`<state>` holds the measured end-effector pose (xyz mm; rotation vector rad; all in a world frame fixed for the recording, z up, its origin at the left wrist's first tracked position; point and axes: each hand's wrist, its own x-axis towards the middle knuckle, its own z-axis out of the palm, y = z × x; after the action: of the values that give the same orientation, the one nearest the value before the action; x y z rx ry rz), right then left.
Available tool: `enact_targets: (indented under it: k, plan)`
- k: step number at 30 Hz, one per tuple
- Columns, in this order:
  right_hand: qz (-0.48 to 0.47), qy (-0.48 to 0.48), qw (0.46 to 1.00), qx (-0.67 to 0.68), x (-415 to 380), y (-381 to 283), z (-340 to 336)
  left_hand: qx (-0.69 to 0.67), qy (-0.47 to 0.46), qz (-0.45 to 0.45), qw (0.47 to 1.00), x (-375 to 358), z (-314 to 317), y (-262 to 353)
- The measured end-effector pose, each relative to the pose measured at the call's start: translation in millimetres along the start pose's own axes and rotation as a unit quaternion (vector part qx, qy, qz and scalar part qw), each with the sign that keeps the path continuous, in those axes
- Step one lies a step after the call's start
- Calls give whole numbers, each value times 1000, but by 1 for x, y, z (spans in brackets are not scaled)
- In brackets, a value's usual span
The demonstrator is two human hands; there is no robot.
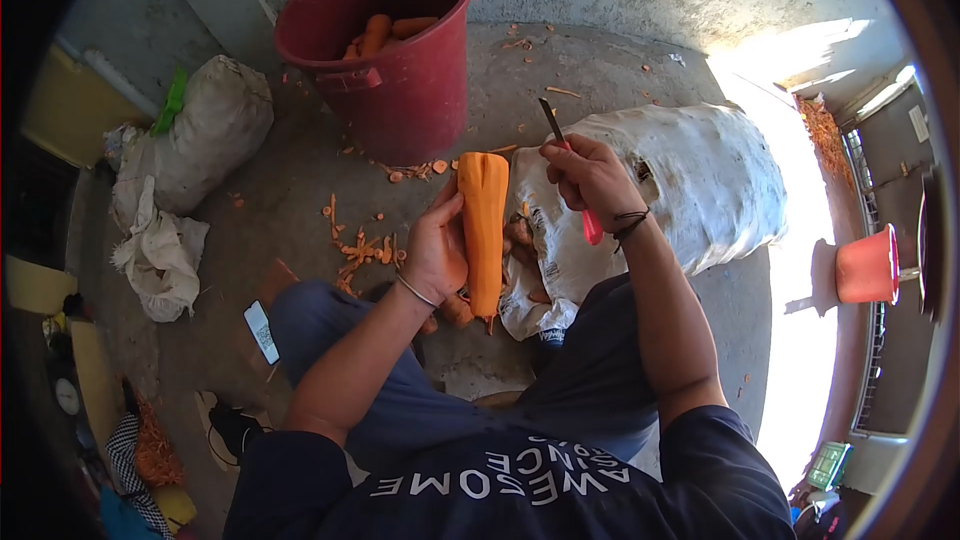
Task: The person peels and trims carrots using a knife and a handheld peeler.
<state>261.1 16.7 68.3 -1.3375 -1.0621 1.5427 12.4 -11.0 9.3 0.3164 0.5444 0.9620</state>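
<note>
My left hand (436,252) is closed around a large, peeled-looking orange carrot (484,230), held upright with its thick end up. To the right, my right hand (592,176) grips a red-handled knife (593,228); its narrow dark blade points up and away, apart from the carrot. Below the carrot lie rough, unpeeled-looking carrots (457,311), partly hidden. More show at the mouth of a big white sack (690,180) lying on its side by my right hand.
A tall red bin (415,105) with carrots inside stands ahead. Peelings and cut ends (365,252) litter the concrete floor. A phone (261,331) lies beside my left leg. One full sack (205,135) stands at left, and a red bucket (868,268) is at right.
</note>
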Motion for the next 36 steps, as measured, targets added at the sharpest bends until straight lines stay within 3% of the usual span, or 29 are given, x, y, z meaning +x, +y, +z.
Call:
enact_targets:
  k: [6,9,11,13,16,19,23,26,28,31,32,33,34,36]
  plan:
    - [-5,-10,1000,23,3,3,-2,21,-13,29,999,-2,5,0]
    - [-3,-19,999,-34,0,1,6,38,2,44,998,-6,11,-3]
    - [-25,-24,980,-195,-7,-3,14,53,11,57,997,-6,13,-4]
    - [-28,-17,976,-214,-8,-2,18,102,0,65,993,-8,12,-6]
    - [9,-36,985,-171,-11,-4,21,155,-13,88,984,-12,17,-10]
    - [-34,-58,992,-105,-10,-1,19,200,-24,113,973,-15,17,-9]
    - [-8,-59,998,21,-8,-2,15,175,-36,123,976,-22,29,-5]
    - [-14,-55,997,55,-6,1,15,149,-53,113,981,-20,28,-8]
    - [-16,-56,997,57,-7,0,18,91,-60,37,993,-17,22,-13]
    - [-24,-58,998,-16,-4,7,21,143,-50,39,988,-19,21,-16]
    - [-139,3,979,-150,3,18,18,144,-50,41,987,-20,23,-15]
    - [-249,65,925,-280,3,15,22,127,-44,42,990,-23,28,-13]
    - [-249,65,925,-280,-1,9,20,109,-37,42,992,-25,31,-12]
    - [-203,89,859,-460,-11,-7,16,121,-26,65,990,-21,29,-13]
